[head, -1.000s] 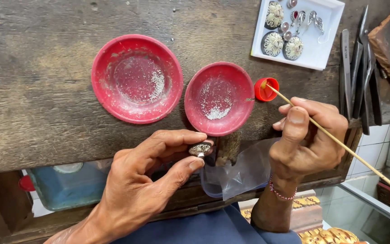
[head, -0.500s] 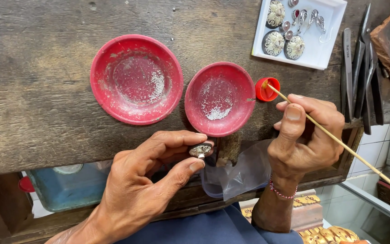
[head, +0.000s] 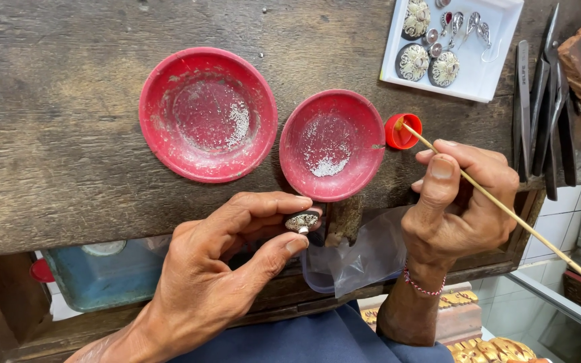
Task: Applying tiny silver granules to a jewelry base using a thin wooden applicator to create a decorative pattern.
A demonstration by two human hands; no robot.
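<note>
A: Hands first. We see the left hand (head: 216, 282) palm-down at the bench edge, thumb and forefinger pinched on a small silver ornament (head: 302, 221), its filigree face turned up. It sits just below the smaller red dish (head: 332, 144), our landmark, right at the rim nearest us.

B: And the right hand (head: 462, 205) is right of that dish, curled into a loose fist. We note its fingers closed around a thin wooden stick (head: 499, 202), thumb raised along the shaft. The stick runs aslant from lower right up to a small red cap (head: 403, 131), its tip inside or on the cap; we cannot tell whether it touches the bottom.

A: The cap is just beside the dish's right rim. Touching? We cannot tell.

B: Around it: a larger red dish (head: 208, 113) to the left, near but apart. Both hold a scatter of tiny silver grains.

A: Up and right of the landmark, a white tray (head: 482, 74) with jewellery pieces. We count three round filigree discs; the smaller drop-shaped bits are too small to count surely.

B: Further right, dark metal tools (head: 546, 101) lie upright in a row. At least three; they overlap.

A: Below the dish, a worn wooden peg (head: 344, 218) juts from the wooden bench (head: 55, 134), beside the ornament, with a clear plastic bag (head: 364, 259) hanging under it between the two hands.

B: Tally: two dishes, one cap, one stick, one tray.
</note>
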